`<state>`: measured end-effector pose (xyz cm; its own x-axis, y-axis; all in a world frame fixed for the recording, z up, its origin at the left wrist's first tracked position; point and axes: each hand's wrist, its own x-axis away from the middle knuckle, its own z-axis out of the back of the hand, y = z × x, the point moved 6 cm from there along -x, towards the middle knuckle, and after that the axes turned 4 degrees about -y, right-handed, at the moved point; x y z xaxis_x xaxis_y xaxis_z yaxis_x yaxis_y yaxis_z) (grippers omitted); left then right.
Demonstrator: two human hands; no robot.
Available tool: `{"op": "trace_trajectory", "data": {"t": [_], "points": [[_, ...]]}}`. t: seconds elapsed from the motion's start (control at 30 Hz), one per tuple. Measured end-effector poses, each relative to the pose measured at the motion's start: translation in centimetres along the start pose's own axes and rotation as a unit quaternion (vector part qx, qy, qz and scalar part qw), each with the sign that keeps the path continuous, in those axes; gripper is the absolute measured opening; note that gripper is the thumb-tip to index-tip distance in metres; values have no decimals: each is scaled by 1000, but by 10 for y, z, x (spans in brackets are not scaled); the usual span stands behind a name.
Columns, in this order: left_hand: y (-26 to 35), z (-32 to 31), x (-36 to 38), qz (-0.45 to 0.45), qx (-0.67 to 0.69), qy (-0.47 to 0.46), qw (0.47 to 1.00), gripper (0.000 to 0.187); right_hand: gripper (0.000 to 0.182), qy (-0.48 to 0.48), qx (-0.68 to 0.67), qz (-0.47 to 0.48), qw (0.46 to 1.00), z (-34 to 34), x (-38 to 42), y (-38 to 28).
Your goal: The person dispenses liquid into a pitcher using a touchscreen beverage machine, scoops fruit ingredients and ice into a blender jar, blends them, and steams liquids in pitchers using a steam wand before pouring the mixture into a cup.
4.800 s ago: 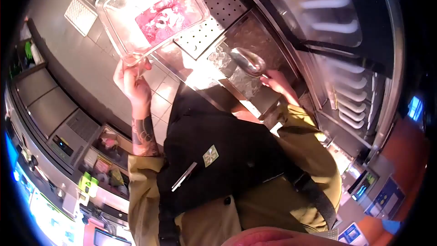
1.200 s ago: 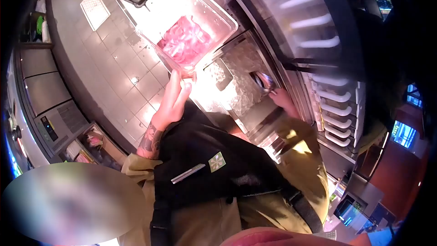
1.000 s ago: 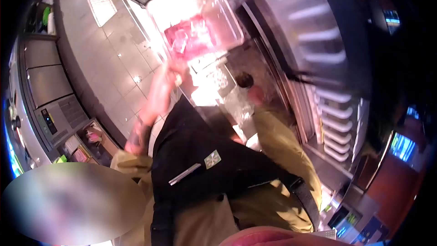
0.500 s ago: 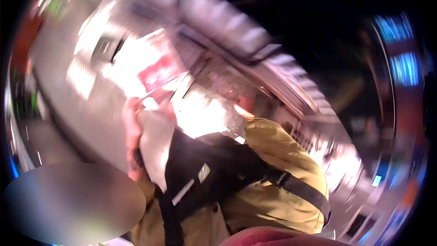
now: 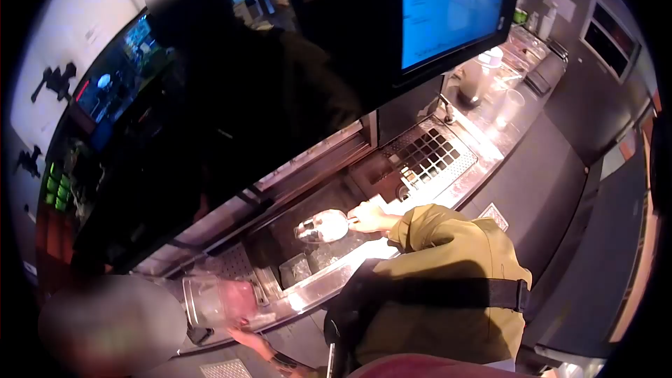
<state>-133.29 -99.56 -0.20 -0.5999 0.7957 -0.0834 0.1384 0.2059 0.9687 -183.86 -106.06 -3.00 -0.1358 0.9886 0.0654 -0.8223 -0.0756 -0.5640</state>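
Scooping ice at a bar counter, a clear jug held off to the side.

The right hand [image 5: 369, 218] is closed around the handle of a metal scoop [image 5: 323, 226], which sits loaded with ice just beyond the fingers, above the ice bin [image 5: 294, 241]. The left hand [image 5: 246, 337] grips the base of a clear container [image 5: 218, 302] holding something pink, set on the counter edge [image 5: 308, 294] above that hand. A drip grate [image 5: 425, 158] lies past the right hand.
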Motion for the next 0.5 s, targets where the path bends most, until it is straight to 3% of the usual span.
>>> {"op": "trace_trajectory", "data": {"t": [0.03,0.1,0.17,0.3,0.37,0.43,0.5], "points": [[6,-10,10,12,20,64,998,24,30,18,-1,4,1000,6,1,-2],[11,8,-4,-34,1,22,999,23,29,33,-1,14,999,9,6,-5],[-4,49,-42,-17,15,-24,999,24,29,-34,-41,-4,999,7,-1,-7],[1,9,-4,13,67,1,998,17,28,1,-10,46,999,22,-10,-29],[-1,23,-7,8,41,-8,999,19,29,39,-19,83,996,27,-5,-42],[5,49,-29,6,15,10,1000,19,29,5,-28,100,995,23,-11,-51],[1,51,-32,11,18,-52,998,21,29,-22,-33,107,994,28,-14,-65]]}}
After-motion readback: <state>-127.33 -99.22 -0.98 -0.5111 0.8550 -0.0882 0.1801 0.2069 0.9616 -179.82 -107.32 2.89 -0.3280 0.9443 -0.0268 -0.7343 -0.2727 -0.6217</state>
